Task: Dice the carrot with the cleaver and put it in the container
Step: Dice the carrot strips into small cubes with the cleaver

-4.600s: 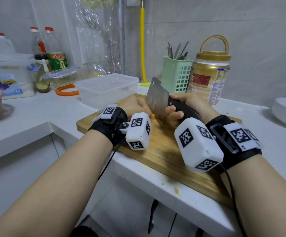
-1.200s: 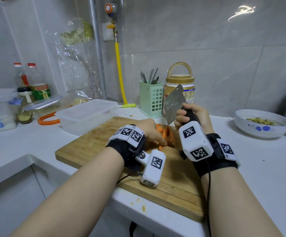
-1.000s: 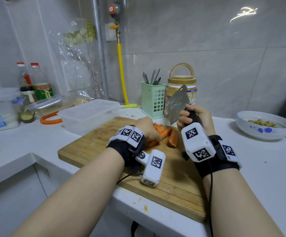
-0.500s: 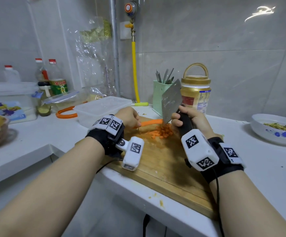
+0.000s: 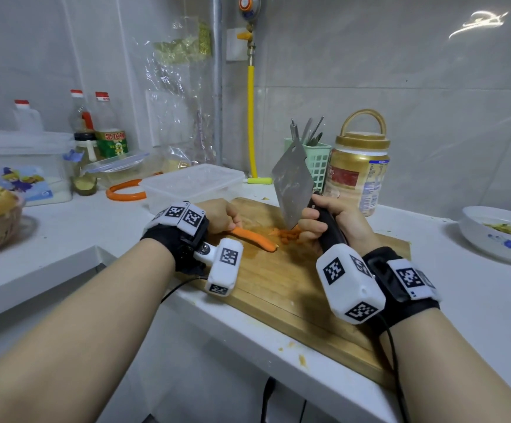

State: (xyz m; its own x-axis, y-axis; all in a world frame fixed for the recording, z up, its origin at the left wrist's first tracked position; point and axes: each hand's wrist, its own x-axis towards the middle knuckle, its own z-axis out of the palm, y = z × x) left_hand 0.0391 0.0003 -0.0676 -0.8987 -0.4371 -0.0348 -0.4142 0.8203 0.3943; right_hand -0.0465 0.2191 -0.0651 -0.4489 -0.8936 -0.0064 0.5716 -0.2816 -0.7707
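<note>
My right hand [image 5: 333,222] is wrapped around the black handle of the cleaver [image 5: 294,184], fingers curled tight, and I hold the blade raised and tilted, its lower corner just above a small heap of diced carrot [image 5: 289,235]. My left hand [image 5: 217,215] grips the thick end of the remaining carrot [image 5: 255,237], which lies flat on the cutting board [image 5: 278,282] with its cut tip pointing toward the heap. I cannot see exactly how my left fingers lie, since the back of the hand hides them. Both wrists carry black straps with white marker blocks.

The board lies across the corner of the white worktop [image 5: 477,300]. Just behind my left hand stands the clear plastic container [image 5: 193,184]; I cannot tell through its frosted walls whether anything is in it. Behind the cleaver I see a green utensil basket [image 5: 320,166] and a gold-lidded jar [image 5: 359,169] side by side against the tiled wall. At the far right a white bowl [image 5: 498,236] holds scraps. On the left are bottles [image 5: 104,129] and an orange ring [image 5: 124,192].
</note>
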